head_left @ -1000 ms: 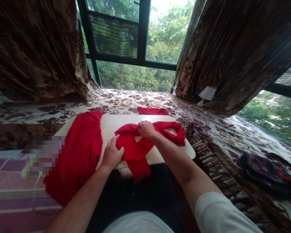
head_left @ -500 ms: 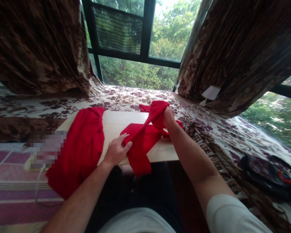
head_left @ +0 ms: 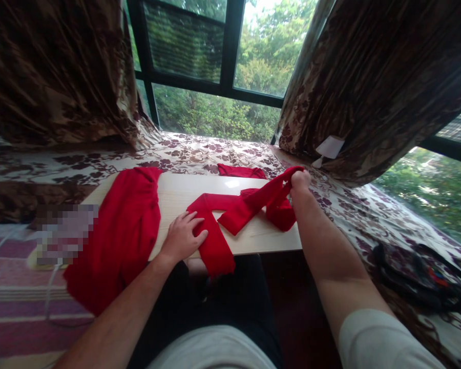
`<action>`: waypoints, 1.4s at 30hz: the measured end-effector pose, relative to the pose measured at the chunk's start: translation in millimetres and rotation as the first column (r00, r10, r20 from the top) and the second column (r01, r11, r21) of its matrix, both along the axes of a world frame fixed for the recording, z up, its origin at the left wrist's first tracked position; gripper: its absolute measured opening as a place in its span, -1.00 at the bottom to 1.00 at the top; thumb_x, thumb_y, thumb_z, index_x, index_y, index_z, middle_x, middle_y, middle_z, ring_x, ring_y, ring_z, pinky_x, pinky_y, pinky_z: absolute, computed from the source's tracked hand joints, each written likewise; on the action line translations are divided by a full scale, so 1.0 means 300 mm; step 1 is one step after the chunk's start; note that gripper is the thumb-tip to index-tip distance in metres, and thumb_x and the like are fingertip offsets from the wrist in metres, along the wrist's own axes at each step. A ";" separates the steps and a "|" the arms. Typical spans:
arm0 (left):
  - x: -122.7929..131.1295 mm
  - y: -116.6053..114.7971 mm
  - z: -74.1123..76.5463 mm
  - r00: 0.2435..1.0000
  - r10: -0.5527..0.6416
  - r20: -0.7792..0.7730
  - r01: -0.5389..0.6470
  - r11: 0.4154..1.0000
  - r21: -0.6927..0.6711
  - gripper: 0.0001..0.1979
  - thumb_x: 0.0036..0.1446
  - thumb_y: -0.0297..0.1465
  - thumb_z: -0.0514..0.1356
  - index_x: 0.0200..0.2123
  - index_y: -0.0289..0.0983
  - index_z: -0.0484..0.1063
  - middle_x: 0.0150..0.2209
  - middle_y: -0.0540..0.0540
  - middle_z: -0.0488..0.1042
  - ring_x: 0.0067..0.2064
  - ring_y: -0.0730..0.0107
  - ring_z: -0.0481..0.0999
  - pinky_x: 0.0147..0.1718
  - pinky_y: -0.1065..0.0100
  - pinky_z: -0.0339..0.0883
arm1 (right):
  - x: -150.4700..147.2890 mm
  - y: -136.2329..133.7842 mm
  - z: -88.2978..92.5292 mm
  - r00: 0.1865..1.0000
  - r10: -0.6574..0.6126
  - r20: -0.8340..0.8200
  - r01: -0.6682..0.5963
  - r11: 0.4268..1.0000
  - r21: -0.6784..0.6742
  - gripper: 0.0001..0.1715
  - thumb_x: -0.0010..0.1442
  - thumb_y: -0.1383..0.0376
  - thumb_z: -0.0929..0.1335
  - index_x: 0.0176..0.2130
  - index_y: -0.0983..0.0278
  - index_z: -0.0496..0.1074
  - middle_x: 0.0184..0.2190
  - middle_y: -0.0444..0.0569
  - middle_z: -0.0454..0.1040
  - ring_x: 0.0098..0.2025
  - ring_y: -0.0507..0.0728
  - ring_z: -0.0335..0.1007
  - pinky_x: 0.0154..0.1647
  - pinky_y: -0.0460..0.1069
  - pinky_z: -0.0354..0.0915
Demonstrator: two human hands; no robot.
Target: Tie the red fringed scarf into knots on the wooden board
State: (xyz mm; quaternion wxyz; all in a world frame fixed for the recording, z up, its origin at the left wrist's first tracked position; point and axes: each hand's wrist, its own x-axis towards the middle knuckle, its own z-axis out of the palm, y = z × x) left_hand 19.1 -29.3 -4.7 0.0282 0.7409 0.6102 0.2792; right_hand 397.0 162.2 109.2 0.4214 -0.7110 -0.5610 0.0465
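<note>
A long strip of red cloth (head_left: 215,246) lies bent across the pale wooden board (head_left: 192,183), one end hanging over the near edge. My left hand (head_left: 182,234) rests on its left fold, palm down with fingers spread. At the board's right end my right hand (head_left: 300,180) is closed round a raised part of the red cloth, which slopes down left from the fist. Another gathered red cloth (head_left: 126,225) covers the board's left side and droops over the near edge. A third red piece (head_left: 242,171) lies at the board's far edge.
Floral fabric (head_left: 200,148) covers the ledge under the window. A small white lamp (head_left: 329,147) stands by the right curtain (head_left: 353,77). On the right lies a dark bag-like item (head_left: 415,277). A white cable (head_left: 49,292) crosses the striped cover (head_left: 15,312) at left.
My right hand has moved right, drawing the red cloth with it and straightening it into a slope. My left hand stays on the fold. The far red piece shows more.
</note>
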 end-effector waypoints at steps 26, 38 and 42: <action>0.007 -0.003 0.005 1.000 0.007 -0.029 -0.008 1.000 -0.017 -0.60 0.19 -0.18 0.16 0.02 -0.19 0.54 0.22 -0.19 0.43 0.28 -0.05 0.30 0.24 -0.05 0.19 | -0.457 -0.293 -0.138 0.580 0.698 0.419 -0.548 0.716 -0.433 -0.91 0.08 0.31 0.39 -0.31 0.26 0.47 -0.34 -0.02 0.55 -0.33 0.12 0.43 -0.34 -0.06 0.21; 0.009 0.000 0.003 0.999 0.006 -0.037 -0.006 1.000 -0.006 -0.62 0.17 -0.19 0.17 0.00 -0.19 0.53 0.21 -0.18 0.43 0.27 -0.04 0.31 0.24 -0.03 0.18 | -0.298 -0.212 -0.131 0.618 0.778 0.109 -0.697 0.607 -0.381 -0.67 0.11 0.41 0.39 -0.09 0.29 0.55 -0.15 0.01 0.61 -0.12 0.15 0.53 -0.10 -0.05 0.38; 0.008 0.000 0.002 0.999 0.007 -0.037 -0.007 1.000 -0.005 -0.62 0.17 -0.19 0.16 0.01 -0.19 0.53 0.21 -0.18 0.43 0.27 -0.03 0.31 0.24 -0.03 0.19 | -0.310 -0.213 -0.159 0.476 0.805 0.354 -0.610 0.592 -0.526 -0.16 -0.06 0.58 0.40 0.21 0.24 0.41 0.26 0.10 0.37 0.28 0.32 0.29 0.21 0.05 0.27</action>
